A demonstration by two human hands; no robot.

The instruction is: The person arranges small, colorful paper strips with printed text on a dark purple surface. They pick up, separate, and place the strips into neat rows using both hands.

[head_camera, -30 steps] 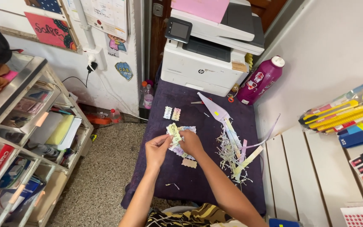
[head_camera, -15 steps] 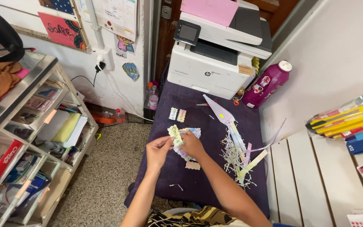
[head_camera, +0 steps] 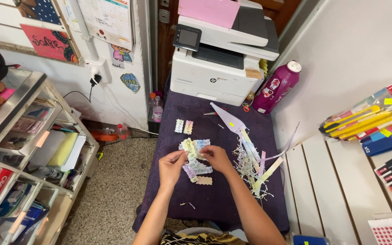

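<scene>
At frame centre, both hands, left hand (head_camera: 171, 165) and right hand (head_camera: 216, 158), pinch paper labels (head_camera: 195, 150) in their fingers over the purple surface (head_camera: 214, 199), paper scraps (head_camera: 250, 165) just right, printer (head_camera: 223, 54) above.

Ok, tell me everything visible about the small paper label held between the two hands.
The paper label is a small, pale yellow-green cutout with wavy, scalloped edges and printed lettering. It looks like thin card or paper. It is held above the purple cloth, pinched from the left by the left hand and from the right by the right hand. Similar cut labels lie beneath it, and two more lie further away.
</scene>
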